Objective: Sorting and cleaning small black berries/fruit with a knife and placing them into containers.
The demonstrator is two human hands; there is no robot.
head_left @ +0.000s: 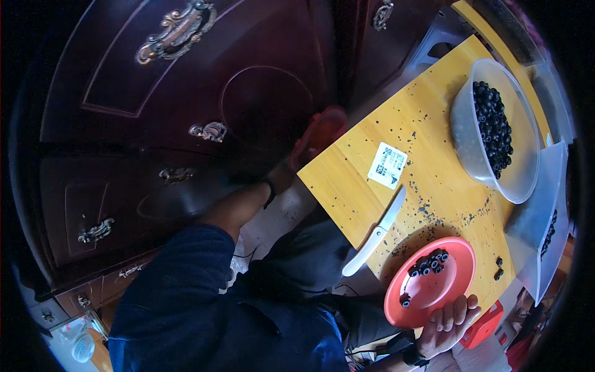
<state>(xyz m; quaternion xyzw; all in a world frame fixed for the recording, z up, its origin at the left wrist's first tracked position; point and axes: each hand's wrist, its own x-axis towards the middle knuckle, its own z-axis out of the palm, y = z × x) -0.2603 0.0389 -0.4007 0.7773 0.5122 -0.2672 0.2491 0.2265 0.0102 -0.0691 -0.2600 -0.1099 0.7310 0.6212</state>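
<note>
A shallow coral-red bowl (455,273) sits at the near edge of the wooden table, with several small black rings (429,263) in it. The curled fingers of my right hand (447,325) lie against its near rim. My left hand (289,176) reaches past the table's left edge to a dark red plastic container (323,131) below the tabletop. Its fingers are hidden, so I cannot tell whether they grip it. A white-handled knife (375,234) rests on the table left of the bowl, its handle over the edge.
A translucent tub (465,133) of black rings (494,127) stands at the far right. Beside it is another clear container (542,248). A white printed card (388,165) and dark crumbs (424,211) lie on the table (359,149). Dark wooden cabinets (266,105) stand to the left.
</note>
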